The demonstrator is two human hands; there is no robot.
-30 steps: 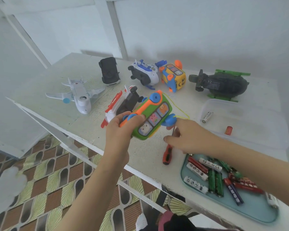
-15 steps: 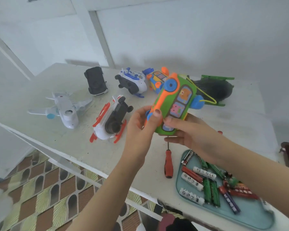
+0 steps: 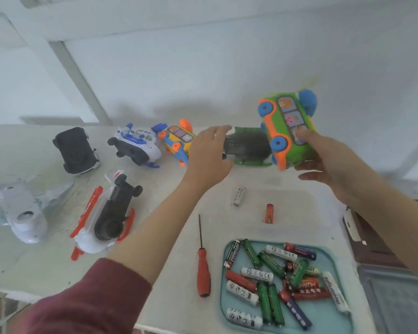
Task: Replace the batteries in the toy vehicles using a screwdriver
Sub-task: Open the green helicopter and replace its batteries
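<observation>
- On the white table [image 3: 46,261], six toys are lying: a white plane [image 3: 22,213], a red-and-white toy [image 3: 106,218] turned underside up, a black car [image 3: 75,150], a blue-and-white toy [image 3: 135,145], a yellow bus [image 3: 179,141] and a dark helicopter [image 3: 246,145] with green parts.
- Above the table's far right, the right hand [image 3: 328,165] is gripping a green bus [image 3: 290,131]. The thumb is pressing on the side with the animal pictures and the fingers are curling beneath. The bus is hanging tilted in the air, clear of the table.
- The left hand [image 3: 210,155] is reaching out with fingers straight, holding nothing. Its fingertips are overlapping the helicopter's end, and I cannot tell whether they are touching it.
- At the near right, a teal tray [image 3: 333,251] is holding a heap of batteries [image 3: 270,302] in green, red, white and black.
- Just left of the tray, the screwdriver [image 3: 203,268] is lying with its red handle nearest the person, and neither hand is touching it.
- In the tray, a black battery [image 3: 232,253] is showing "EVEREADY", a red one [image 3: 310,284] "HUA", and a white one [image 3: 257,274] "CE".
- Beyond the tray, a silver battery [image 3: 238,195] and a red battery [image 3: 269,213] are lying apart, their print too small to read.
</observation>
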